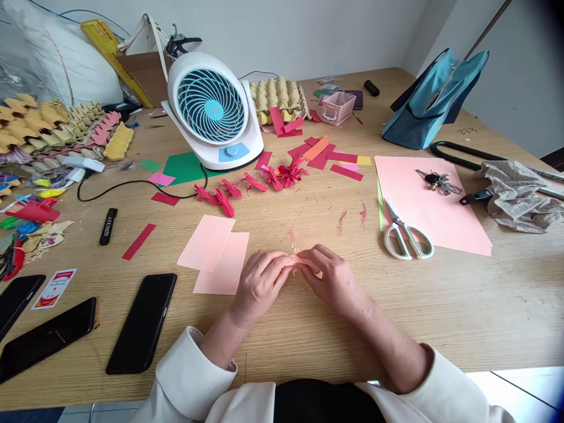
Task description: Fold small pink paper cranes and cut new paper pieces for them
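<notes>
Over the middle of the wooden table, my left hand (263,281) and my right hand (333,281) meet fingertip to fingertip. Both are closed, pinching a small piece of light pink paper (295,258) that is mostly hidden by the fingers. Two light pink paper rectangles (224,264) overlap just left of my left hand. To the right of my right hand lie white-handled scissors (408,238), partly on a large pink sheet (414,182). Beyond my hands is a row of red cut-paper pieces (255,182).
A white fan (214,111) stands at the back, its cord trailing left. Several dark phones (141,323) lie at the left front, near a black marker (108,226). Egg trays (279,100), a pink basket (338,108), a blue bag (429,106) and keys (440,182) sit farther back.
</notes>
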Demonstrator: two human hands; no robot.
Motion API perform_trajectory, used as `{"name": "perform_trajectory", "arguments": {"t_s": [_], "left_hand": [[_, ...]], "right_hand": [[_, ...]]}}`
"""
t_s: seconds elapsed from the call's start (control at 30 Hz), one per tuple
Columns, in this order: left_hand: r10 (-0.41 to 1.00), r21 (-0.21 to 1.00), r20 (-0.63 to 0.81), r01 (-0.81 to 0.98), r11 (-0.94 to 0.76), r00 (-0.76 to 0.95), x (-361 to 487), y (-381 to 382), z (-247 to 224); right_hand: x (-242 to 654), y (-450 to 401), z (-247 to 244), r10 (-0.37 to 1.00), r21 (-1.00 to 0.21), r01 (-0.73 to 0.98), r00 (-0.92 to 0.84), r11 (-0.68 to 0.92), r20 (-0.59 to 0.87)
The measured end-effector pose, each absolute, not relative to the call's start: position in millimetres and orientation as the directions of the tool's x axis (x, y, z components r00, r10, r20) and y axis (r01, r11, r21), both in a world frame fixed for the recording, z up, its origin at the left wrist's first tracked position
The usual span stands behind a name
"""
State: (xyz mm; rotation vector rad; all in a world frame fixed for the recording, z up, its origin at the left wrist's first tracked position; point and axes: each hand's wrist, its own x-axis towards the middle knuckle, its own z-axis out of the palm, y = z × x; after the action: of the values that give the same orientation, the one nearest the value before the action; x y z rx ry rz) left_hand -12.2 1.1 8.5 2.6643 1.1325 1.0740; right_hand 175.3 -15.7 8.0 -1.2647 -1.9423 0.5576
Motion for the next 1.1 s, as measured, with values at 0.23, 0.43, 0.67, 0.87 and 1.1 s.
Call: {"name": "perform_trajectory", "arguments": {"t_s": [0.23,0.43,0.67,0.87,1.1], "left_hand": [[0.709,0.545,0.559,0.454,-0.705,0.431,-19,9,11],[0.744,0.661,0.535,0.351,-0.663,0.4,-25,14,11],[0.764,0.704,0.5,0.322,-0.633,0.409,-29,17,16],[0.72,0.645,0.529,0.339,-0.685,0.45,-30,18,16],[0.664,0.519,0.588,0.415,-0.748,0.462,-30,16,15]], "right_hand": [[181,-11,8,0.919,-0.831,0.4,-0.241,0.386,0.311],[181,-9,7,0.936,-0.887,0.336,-0.262,0.317,0.235],[177,-9,-1,0.971,-0.985,0.125,-0.224,0.118,0.088],[175,-10,-6,0.97,-0.999,-0.012,-0.24,0.035,0.037],[170,-6,-4,0.965,-0.965,-0.226,-0.249,-0.136,-0.078]]}}
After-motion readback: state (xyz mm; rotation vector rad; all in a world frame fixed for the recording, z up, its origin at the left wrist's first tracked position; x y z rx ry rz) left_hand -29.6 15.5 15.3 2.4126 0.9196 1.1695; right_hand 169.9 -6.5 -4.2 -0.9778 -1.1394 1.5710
